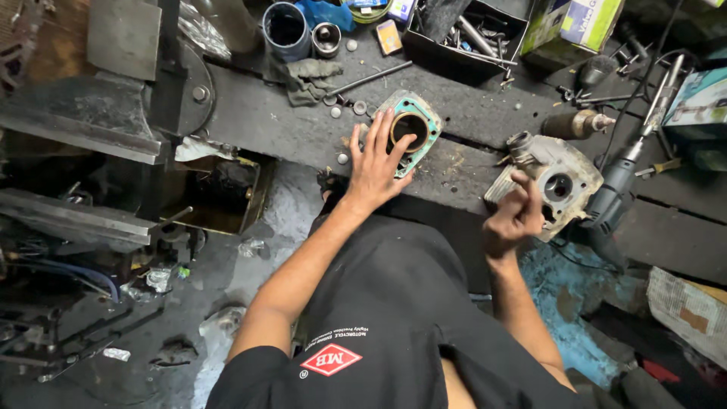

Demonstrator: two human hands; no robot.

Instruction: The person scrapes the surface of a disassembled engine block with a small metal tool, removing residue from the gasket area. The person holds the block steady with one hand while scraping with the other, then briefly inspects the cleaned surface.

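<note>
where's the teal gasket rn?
Head view, centre top: the teal gasket lies flat on the dark workbench, under the left hand, left of the grey engine part.

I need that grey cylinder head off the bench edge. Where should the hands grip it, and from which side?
Probably grip the grey cylinder head by its two outer flanks, coming down from above. It lies flat at the bench front edge, round port upward. The right hand is already at its near-left corner; the power drill crowds its right side.

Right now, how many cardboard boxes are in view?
2: a green and white box at the top right, and a teal box at the right edge. Clutter may hide others.
</note>
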